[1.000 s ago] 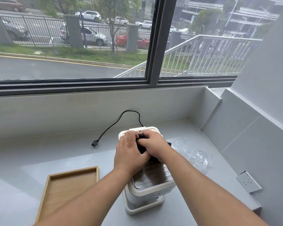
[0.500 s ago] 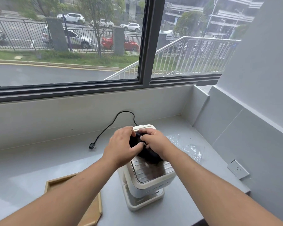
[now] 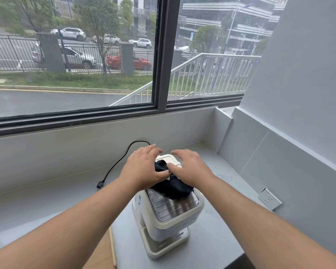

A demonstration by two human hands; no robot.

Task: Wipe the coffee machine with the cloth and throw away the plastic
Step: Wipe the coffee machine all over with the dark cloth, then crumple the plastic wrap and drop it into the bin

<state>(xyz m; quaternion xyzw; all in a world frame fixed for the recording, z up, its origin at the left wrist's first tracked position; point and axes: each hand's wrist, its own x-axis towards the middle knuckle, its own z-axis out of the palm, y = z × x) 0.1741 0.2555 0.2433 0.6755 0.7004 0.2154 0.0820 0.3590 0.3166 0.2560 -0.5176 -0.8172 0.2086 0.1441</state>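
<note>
A cream coffee machine (image 3: 169,216) with a ribbed metal top stands on the grey counter (image 3: 47,206). A dark cloth (image 3: 175,188) lies crumpled on the machine's top. My left hand (image 3: 144,167) and my right hand (image 3: 190,167) hover over the back of the machine, fingers spread, with the thumbs resting against the cloth. Neither hand is closed around it. My right forearm covers the spot to the right of the machine, and I cannot make out the plastic there.
The machine's black cord (image 3: 122,158) curls back to the wall and ends in a loose plug (image 3: 100,184) on the counter. A wooden tray (image 3: 105,255) shows at the bottom left. A wall socket (image 3: 269,199) sits on the right wall. The counter ends at front right.
Both hands were bunched on the cloth above the machine. Now their fingers have spread apart and the cloth lies loose on the top. The view has tilted upward.
</note>
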